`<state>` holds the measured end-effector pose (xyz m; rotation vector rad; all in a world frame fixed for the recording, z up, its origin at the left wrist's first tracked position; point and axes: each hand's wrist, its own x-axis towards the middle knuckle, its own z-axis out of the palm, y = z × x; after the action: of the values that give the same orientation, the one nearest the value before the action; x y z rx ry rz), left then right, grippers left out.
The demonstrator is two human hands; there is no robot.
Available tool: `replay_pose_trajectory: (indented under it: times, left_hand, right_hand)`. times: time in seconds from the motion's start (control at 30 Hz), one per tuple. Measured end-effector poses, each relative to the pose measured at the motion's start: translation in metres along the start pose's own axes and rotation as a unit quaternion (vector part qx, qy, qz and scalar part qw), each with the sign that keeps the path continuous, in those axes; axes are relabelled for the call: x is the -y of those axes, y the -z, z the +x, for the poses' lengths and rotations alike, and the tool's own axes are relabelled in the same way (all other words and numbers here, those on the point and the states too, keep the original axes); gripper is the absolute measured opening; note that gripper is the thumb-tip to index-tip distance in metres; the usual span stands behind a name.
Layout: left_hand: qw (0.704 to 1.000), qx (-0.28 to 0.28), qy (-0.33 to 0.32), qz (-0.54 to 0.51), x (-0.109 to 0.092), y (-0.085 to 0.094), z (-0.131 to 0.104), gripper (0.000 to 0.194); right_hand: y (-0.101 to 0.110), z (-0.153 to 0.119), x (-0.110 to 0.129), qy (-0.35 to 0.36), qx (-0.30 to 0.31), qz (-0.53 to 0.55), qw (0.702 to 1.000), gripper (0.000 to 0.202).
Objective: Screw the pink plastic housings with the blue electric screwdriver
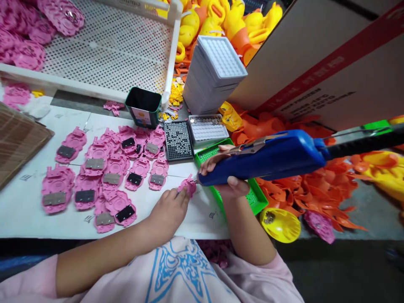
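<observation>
My left hand [171, 210] presses its fingers on a small pink plastic part [188, 186] lying on the white table covering. Wrapped round a blue power screwdriver [265, 159], my right hand [225, 172] holds it nearly level, with its tip at the right side of that pink part. Much of the part is hidden under my left fingers. To the left lie several pink housings [118, 166] with grey or black plates on them. Under the screwdriver stands a green perforated basket [259, 202], partly covered by my right hand.
Behind are a black bin [143, 107], a dark tray [178, 141], a white tray [208, 128] and stacked white trays [214, 71]. A white crate [107, 50] stands back left. At right are orange parts [303, 176], a yellow bowl [280, 226] and a cardboard box [315, 67].
</observation>
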<state>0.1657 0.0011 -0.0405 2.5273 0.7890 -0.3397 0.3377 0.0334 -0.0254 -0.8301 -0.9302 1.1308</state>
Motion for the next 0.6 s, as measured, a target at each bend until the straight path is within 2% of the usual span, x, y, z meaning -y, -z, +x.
replay_pose_trajectory:
  times: [0.23,0.4,0.6]
  left_hand:
    - [1.0,-0.003,0.004,0.005,-0.002,-0.001,0.0,0.054]
    - [0.998,0.042,0.013,0.045,-0.004,0.006,0.001,0.055]
    - [0.996,0.049,0.009,0.07,-0.004,0.007,0.0,0.055]
  right_hand:
    - [0.002,-0.001,-0.002,-0.032,0.006,-0.001,0.999,0.058]
    - [0.006,0.0,-0.004,0.009,0.025,0.019,0.999,0.046]
    - [0.007,0.0,-0.004,0.043,0.054,0.028,0.997,0.045]
